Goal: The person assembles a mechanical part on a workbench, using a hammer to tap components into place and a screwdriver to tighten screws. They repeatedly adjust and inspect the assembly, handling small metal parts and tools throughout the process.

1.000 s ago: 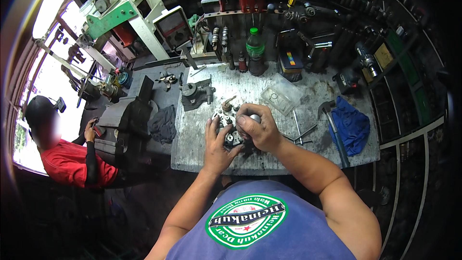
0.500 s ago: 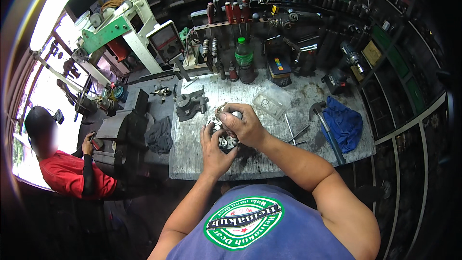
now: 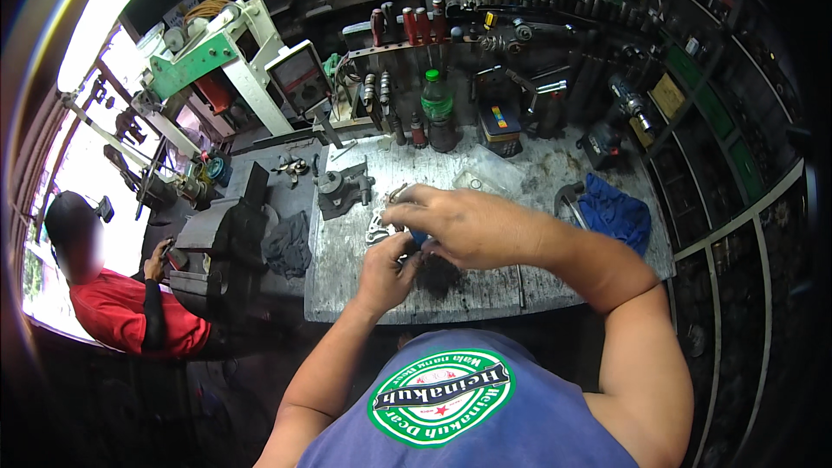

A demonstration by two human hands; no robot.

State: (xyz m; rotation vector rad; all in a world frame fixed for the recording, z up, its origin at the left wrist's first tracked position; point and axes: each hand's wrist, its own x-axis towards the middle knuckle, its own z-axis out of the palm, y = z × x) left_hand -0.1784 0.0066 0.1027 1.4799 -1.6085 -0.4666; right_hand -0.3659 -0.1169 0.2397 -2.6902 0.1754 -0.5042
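Note:
Over the workbench, my two hands work close together. My right hand reaches across from the right, palm down, its fingers curled over a small blue thing that it mostly hides. My left hand is closed just below, thumb and fingers pinching something dark that I cannot make out. Beside the fingertips lies a light metal part with holes, partly covered by my hands. A black, fuzzy-looking patch or clump shows beneath my right hand.
Left of my hands sit a dark metal casting and a black rag. A green-capped bottle stands behind. At right are a blue cloth and a hammer. Someone in a red shirt works at far left.
My right hand has turned palm down and its forearm has swung across, covering part of the hammer and the rods. A blue thing now shows between my hands. The metal part is more hidden.

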